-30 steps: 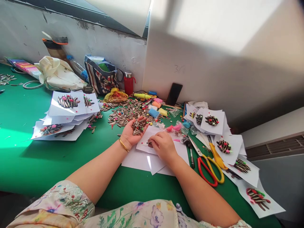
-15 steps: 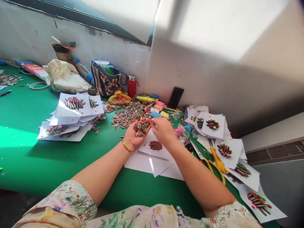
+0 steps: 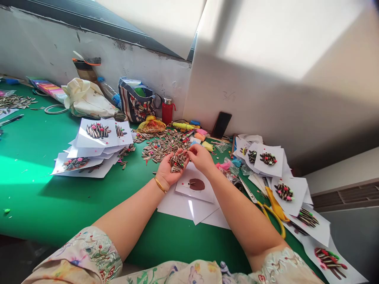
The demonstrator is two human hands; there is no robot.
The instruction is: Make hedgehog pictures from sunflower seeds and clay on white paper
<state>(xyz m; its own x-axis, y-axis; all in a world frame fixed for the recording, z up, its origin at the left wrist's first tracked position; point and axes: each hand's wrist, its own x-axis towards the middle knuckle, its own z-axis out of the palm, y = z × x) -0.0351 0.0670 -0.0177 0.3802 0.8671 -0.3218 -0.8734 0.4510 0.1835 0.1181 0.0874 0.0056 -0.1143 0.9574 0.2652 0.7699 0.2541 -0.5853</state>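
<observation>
My left hand (image 3: 167,172) is cupped palm up and holds a heap of striped sunflower seeds (image 3: 177,161) with a few red and green bits among them. Beside its fingertips, my right hand (image 3: 201,158) has thumb and forefinger pinched together at the heap's edge; what lies between them is too small to make out. Below both hands, a white card with a brown hedgehog picture (image 3: 196,184) rests on white sheets (image 3: 174,203). One seed seems to lie on the hedgehog's brown body, near its head.
Loose seeds (image 3: 166,144) spread behind my hands, near coloured clay lumps (image 3: 207,146). Seed-covered hedgehog cards are stacked at left (image 3: 97,138) and right (image 3: 269,157). Yellow-handled scissors (image 3: 271,215) lie right. A phone (image 3: 221,124), red flask (image 3: 167,110) and bags (image 3: 137,100) stand by the wall.
The whole view has shifted slightly, so things sit a little further right and lower. My left hand still cups the seeds, and my right hand stays pinched at their edge.
</observation>
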